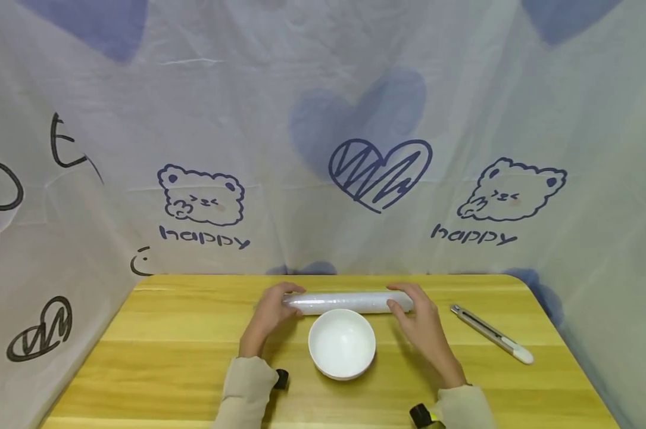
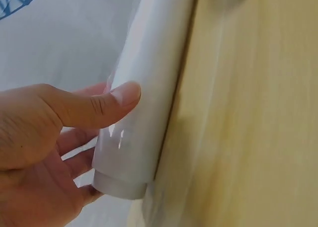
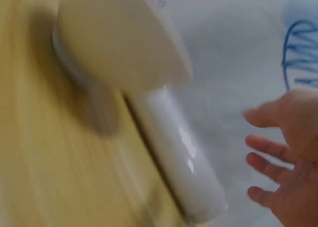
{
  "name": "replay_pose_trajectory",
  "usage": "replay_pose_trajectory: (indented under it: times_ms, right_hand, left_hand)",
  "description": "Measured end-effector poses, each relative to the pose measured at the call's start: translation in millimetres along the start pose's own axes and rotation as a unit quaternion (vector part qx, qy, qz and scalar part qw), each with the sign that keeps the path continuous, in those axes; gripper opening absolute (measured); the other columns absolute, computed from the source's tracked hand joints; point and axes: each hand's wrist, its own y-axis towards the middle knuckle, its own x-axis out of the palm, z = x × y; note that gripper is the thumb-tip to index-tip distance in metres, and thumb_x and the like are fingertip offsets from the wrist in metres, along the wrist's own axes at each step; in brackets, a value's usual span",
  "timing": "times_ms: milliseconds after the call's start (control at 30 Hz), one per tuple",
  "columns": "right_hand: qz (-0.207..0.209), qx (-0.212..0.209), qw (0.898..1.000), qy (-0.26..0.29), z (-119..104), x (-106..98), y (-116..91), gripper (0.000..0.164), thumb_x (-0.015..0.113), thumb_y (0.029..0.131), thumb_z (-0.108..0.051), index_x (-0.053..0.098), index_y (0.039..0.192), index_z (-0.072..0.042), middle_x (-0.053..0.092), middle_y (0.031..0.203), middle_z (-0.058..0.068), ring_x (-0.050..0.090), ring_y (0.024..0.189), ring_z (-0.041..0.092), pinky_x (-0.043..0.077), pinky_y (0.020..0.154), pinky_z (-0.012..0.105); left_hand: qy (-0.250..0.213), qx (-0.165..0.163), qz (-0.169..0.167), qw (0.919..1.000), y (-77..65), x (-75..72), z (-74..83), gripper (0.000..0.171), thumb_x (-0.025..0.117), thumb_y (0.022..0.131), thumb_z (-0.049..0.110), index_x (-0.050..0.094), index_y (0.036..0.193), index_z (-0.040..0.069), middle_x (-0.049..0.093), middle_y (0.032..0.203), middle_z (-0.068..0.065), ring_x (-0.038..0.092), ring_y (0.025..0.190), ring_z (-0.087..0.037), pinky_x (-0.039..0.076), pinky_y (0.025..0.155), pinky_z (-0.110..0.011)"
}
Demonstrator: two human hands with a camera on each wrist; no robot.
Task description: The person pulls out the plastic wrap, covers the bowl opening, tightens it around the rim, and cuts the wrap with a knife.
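A roll of plastic wrap lies crosswise near the back of the wooden table, glossy and whitish. My left hand holds its left end; in the left wrist view, the thumb lies over the wrap and the fingers go behind it. At the right end is my right hand. The right wrist view shows that hand with spread fingers, apart from the roll. A white bowl stands upright just in front of the roll, between both hands; its inside looks bare.
A utility knife lies slantwise on the table, right of the right hand. Behind the table hangs a pale printed cloth, which also covers both sides. The right wrist view is blurred, with the bowl large at the top.
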Motion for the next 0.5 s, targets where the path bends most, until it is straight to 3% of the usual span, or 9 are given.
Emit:
replay_pose_trajectory:
  times_ms: [133, 300, 500]
  right_hand:
    - [-0.053, -0.035, 0.996, -0.055, 26.4, -0.8, 8.4, 0.042, 0.075, 0.082, -0.01, 0.062, 0.122, -0.01, 0.053, 0.131, 0.012, 0.047, 0.123, 0.032, 0.039, 0.099, 0.054]
    - [-0.096, -0.01, 0.993, -0.065, 43.1, -3.5, 12.4, 0.049, 0.077, 0.079, -0.013, 0.06, 0.125, -0.014, 0.056, 0.129, 0.006, 0.049, 0.122, 0.028, 0.042, 0.1, 0.048]
    - [-0.12, -0.008, 0.99, -0.079, 47.9, -1.6, 14.6, 0.046, 0.076, 0.081, -0.015, 0.061, 0.124, -0.016, 0.059, 0.126, 0.005, 0.054, 0.117, 0.028, 0.046, 0.096, 0.045]
  left_hand:
    - [-0.024, -0.007, 0.016, 0.9995, -7.2, 1.5, -4.0, 0.039, 0.084, 0.066, 0.002, 0.072, 0.103, 0.007, 0.065, 0.112, -0.01, 0.057, 0.109, -0.031, 0.042, 0.098, -0.047]
    - [-0.091, -0.048, 0.022, 0.9945, -11.5, 0.8, -9.5, 0.035, 0.08, 0.071, 0.002, 0.071, 0.104, 0.01, 0.067, 0.108, -0.003, 0.058, 0.108, -0.025, 0.043, 0.098, -0.043]
    - [-0.103, -0.073, 0.033, 0.9915, -12.1, -8.1, -12.2, 0.027, 0.081, 0.069, -0.001, 0.074, 0.092, 0.011, 0.069, 0.097, 0.001, 0.059, 0.1, -0.022, 0.046, 0.094, -0.043]
